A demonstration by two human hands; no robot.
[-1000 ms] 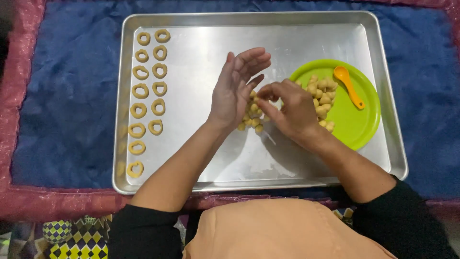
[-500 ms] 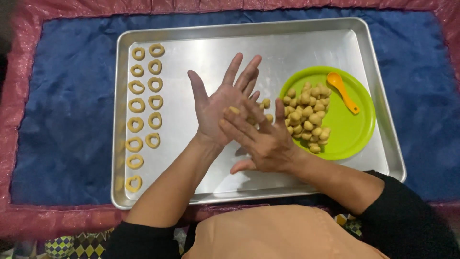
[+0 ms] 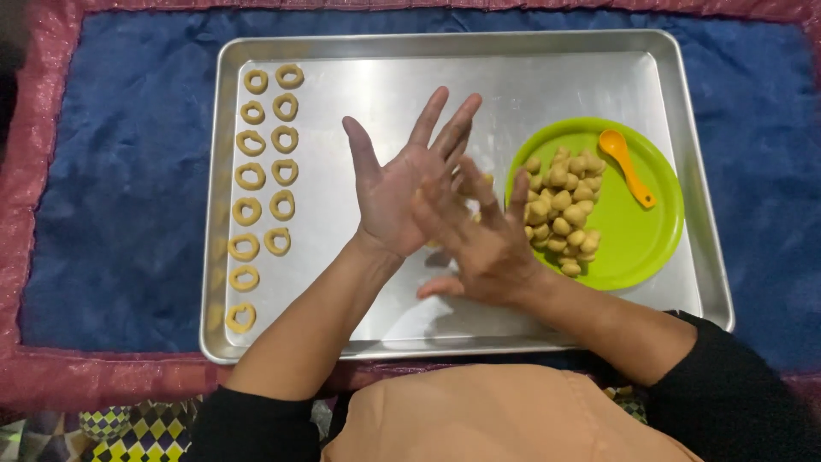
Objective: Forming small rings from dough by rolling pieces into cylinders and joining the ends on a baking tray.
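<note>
Hands: left hand (image 3: 402, 192) palm up, right hand (image 3: 483, 239) laid flat across it, fingers spread, rolling a dough piece barely visible between the palms at centre frame.
Tip: light, even pressure should serve best.
Tray: steel baking tray (image 3: 428, 338); dough rings (image 3: 265, 184) at left.
Plate: green plate (image 3: 650, 231), dough balls (image 3: 560, 210), orange spoon (image 3: 627, 167).
Surface: blue cloth (image 3: 120, 171), red border.

Tray (image 3: 428, 64): brushed metal, smooth, dull sheen. Plate (image 3: 650, 239) at 3 o'clock: glossy green plastic. Spoon (image 3: 629, 167): smooth orange plastic. Dough rings (image 3: 248, 210) at 9 o'clock: matt, soft. Cloth (image 3: 111, 171): blue fabric, matt, napped.
</note>
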